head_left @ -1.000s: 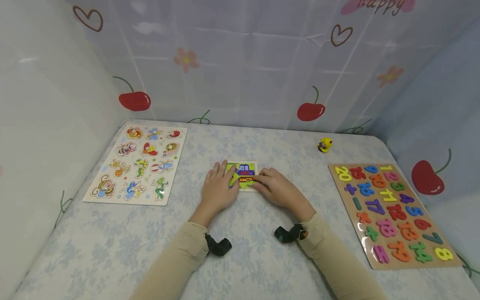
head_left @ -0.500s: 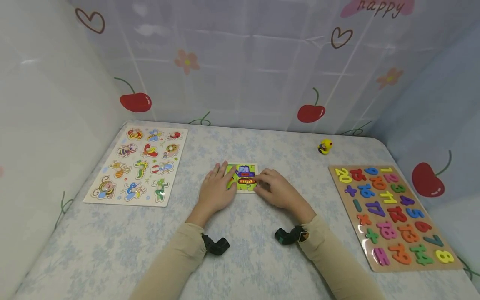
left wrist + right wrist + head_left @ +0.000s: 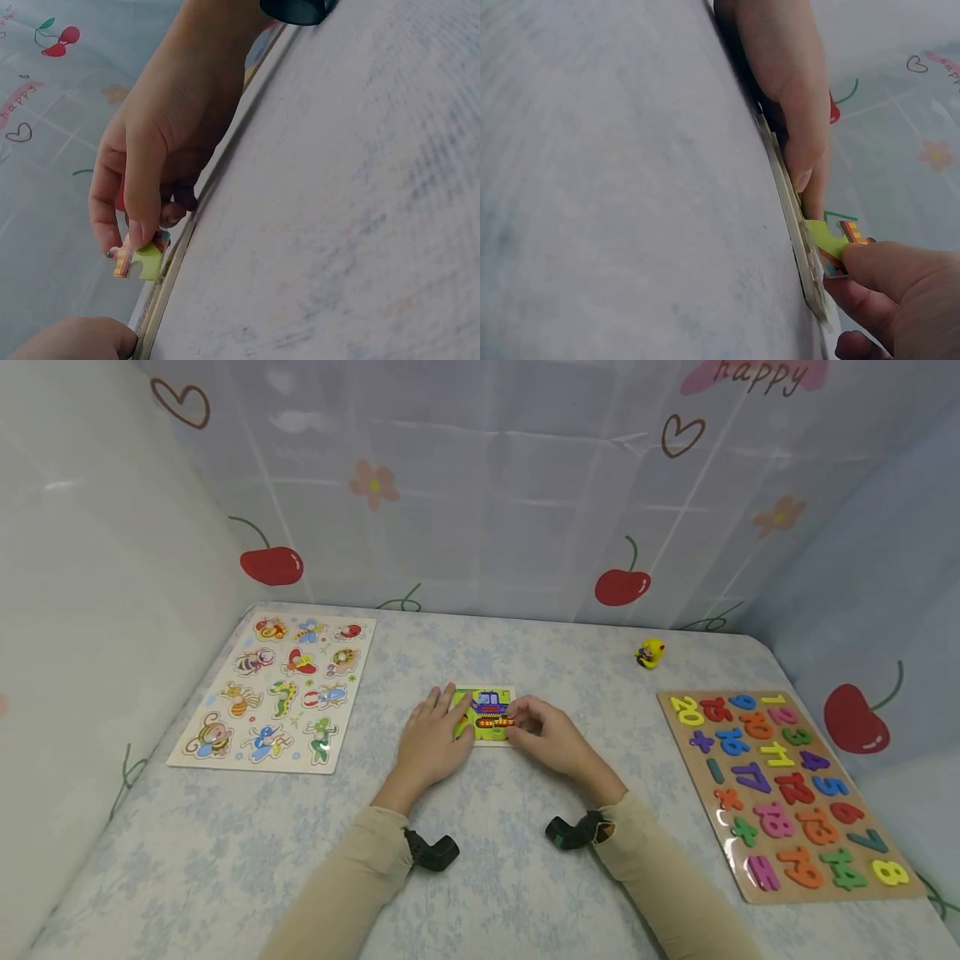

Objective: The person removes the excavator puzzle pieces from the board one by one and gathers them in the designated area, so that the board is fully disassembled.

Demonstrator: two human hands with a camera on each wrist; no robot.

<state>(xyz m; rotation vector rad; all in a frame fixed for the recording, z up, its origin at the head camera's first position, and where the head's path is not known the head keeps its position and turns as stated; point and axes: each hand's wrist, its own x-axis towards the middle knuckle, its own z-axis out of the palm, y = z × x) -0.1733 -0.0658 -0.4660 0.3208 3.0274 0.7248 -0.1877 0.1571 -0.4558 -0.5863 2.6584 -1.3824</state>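
Observation:
A small jigsaw puzzle in a pale frame shows a purple tracked vehicle on green. My left hand lies over its left side, fingers extended across the frame. At the lower right of the puzzle, my right hand pinches a jigsaw piece between thumb and fingers. This green, orange and yellow piece is tilted up from the board, its lower edge close to the puzzle surface in the right wrist view. The left wrist view also shows the piece under the right thumb, with part of my left hand below.
An insect puzzle board lies at the left. On the right is a wooden number board with raised coloured numerals and signs. A small yellow duck toy stands at the back right. A printed curtain closes off the back.
My right fingers have come off the puzzle's lower right area to its edge, and now hold a piece tipped up there. My left hand has shifted slightly left and stays on the frame.

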